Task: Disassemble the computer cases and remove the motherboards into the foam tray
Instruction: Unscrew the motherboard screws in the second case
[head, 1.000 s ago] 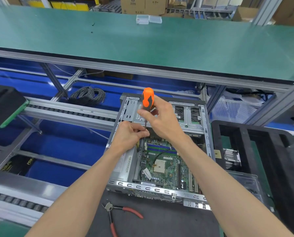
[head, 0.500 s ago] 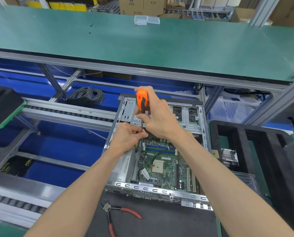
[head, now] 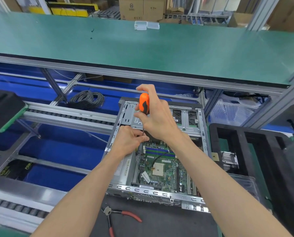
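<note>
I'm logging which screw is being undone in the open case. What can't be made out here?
- Screwdriver tip and the screw: head view, hidden behind the left hand pinching the shaft.
- Far edge of the motherboard: covered by the right hand and wrist.
- Label on the case side wall: print too small.
- Pliers handle: cut off by the bottom edge.

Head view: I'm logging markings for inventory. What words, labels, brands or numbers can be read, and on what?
"PRI...": yellow letters, cut off, on the black bag under the rollers at lower left.
Round logo on the cardboard box behind the green shelf: too small to read.
White label on the silver box in the computer case: print too blurred.
Motherboard markings: too small.
Orange screwdriver, pliers: no text visible.
</note>
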The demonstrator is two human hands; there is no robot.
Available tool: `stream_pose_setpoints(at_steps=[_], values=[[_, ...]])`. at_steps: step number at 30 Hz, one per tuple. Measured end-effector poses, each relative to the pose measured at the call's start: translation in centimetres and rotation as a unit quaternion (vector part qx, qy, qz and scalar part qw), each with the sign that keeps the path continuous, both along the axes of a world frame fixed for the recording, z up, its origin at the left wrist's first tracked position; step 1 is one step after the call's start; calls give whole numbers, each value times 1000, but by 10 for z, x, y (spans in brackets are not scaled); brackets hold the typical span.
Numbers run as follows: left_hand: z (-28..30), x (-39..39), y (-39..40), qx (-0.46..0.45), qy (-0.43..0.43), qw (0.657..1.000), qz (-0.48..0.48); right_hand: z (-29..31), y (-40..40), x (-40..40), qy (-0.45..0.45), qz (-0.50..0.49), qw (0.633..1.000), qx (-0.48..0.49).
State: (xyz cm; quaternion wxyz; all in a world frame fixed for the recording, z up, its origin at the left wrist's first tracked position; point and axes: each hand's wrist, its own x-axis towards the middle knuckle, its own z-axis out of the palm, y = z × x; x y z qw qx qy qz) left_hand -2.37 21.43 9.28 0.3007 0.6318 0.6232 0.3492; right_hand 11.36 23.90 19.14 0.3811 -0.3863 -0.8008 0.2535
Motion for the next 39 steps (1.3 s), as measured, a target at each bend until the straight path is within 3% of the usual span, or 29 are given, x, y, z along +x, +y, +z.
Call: stream_pose_setpoints(at_steps=[8,16,23,27,31,35,39], values=[[2,0,0,10,-13,1000,-10,6,0,4,49,93,994,-37],[5,1,1,-24,-42,999,1,12,5,1,-53,-71,991,103],[6,1,-1,5,-8,1000,21,18,9,1,-117,45,992,34],[5,0,-3,53,10,999,3,28,7,3,-99,84,992,7],[0,-1,1,16,-38,999,21,37,6,3,-170,-1,982,86],[-1,-2,2,10,-70,997,38,44,8,-7,-302,-95,940,125],[0,-1,1,23,-68,997,34,45,8,-10,-344,-103,921,148]])
